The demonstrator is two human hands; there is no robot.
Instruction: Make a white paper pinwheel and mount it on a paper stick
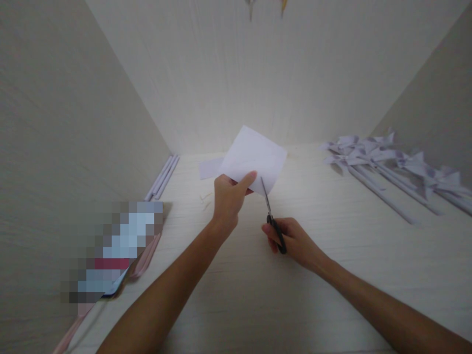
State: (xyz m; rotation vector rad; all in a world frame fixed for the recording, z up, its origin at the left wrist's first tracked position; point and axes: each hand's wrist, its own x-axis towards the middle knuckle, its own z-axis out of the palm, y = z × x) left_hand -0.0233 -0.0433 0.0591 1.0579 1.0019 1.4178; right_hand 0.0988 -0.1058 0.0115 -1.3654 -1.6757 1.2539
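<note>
Two hands up over the tabletop [332, 275], and I've got work in both. My left hand [228, 199] is pinched shut on the lower edge of a white sheet of paper [254, 157], thumb lying across the front, so the sheet stands tilted up above and just right of my knuckles, lifted off the surface. My right hand [295, 241] is curled closed around the black handles of the scissors [271, 216], blades pointing up and away, tips meeting the paper's bottom edge right beside my left thumb. Behind the sheet a smaller paper scrap [209, 168] lies flat. Off to my right, paper pinwheels [387, 164] are lined up; rolled paper sticks [164, 177] rest along the left wall.
</note>
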